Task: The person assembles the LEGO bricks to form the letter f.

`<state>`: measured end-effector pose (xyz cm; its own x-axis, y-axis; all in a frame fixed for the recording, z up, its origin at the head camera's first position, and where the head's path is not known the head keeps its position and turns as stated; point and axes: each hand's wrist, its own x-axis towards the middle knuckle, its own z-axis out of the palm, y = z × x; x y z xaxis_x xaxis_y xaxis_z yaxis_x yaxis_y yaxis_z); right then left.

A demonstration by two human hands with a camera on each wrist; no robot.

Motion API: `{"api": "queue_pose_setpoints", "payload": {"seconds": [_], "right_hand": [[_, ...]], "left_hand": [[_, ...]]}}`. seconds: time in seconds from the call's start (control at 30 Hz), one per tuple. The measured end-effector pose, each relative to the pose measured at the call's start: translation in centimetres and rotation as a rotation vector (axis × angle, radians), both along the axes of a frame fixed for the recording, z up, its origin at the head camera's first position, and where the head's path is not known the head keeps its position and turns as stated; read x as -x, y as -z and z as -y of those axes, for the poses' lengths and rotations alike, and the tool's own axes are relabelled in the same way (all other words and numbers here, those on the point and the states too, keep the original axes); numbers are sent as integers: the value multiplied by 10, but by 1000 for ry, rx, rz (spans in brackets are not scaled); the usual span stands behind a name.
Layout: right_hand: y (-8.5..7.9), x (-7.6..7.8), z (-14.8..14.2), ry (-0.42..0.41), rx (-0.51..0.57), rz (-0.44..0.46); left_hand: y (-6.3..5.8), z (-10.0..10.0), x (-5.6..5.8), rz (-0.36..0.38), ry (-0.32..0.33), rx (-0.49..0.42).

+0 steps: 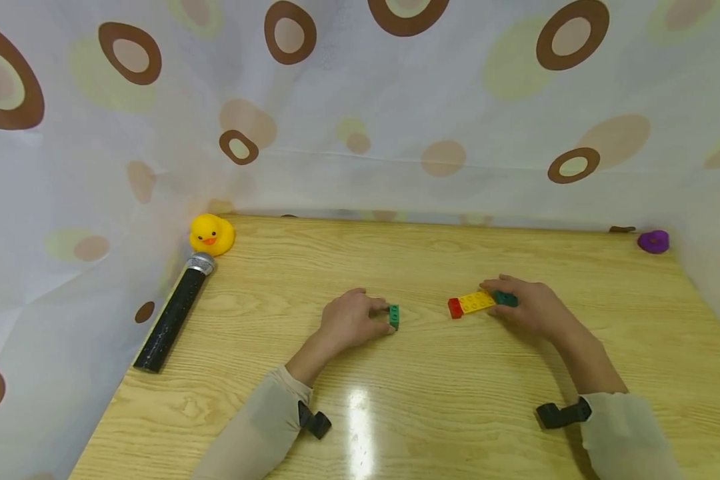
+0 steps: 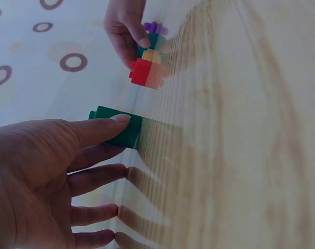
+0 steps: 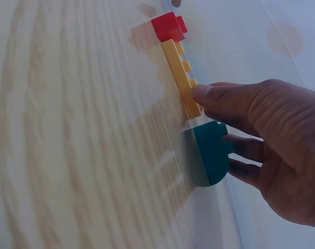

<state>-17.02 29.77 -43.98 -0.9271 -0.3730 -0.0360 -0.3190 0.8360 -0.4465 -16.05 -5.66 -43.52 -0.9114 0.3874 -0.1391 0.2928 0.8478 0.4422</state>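
Note:
My left hand (image 1: 349, 320) pinches a small green toy building brick (image 1: 394, 317) between thumb and index finger, close over the table. Its other fingers spread out, tips at the wood in the left wrist view. Off to the right, my right hand (image 1: 534, 308) pinches a flat yellow studded brick (image 1: 474, 302) near its right end, the thumb on the near side. A red brick (image 1: 455, 308) sits at the yellow brick's left end. A teal piece with a rounded end (image 3: 211, 153) lies at the other end, partly covered by the right hand in the head view.
A yellow rubber duck (image 1: 213, 235) and a black microphone (image 1: 177, 313) with a silver head lie along the left edge of the wooden table (image 1: 312, 253). At the far right corner is a purple ring-shaped thing (image 1: 654, 241). A patterned white curtain (image 1: 348, 100) encloses the back and sides.

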Motion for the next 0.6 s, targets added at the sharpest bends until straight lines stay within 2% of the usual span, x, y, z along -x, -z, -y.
{"api": "queue_pose_setpoints", "payload": {"seconds": [0.6], "right_hand": [[6,8,11,-71,-91,-66]], "left_hand": [[1,0,1,0,-2,17]]}}
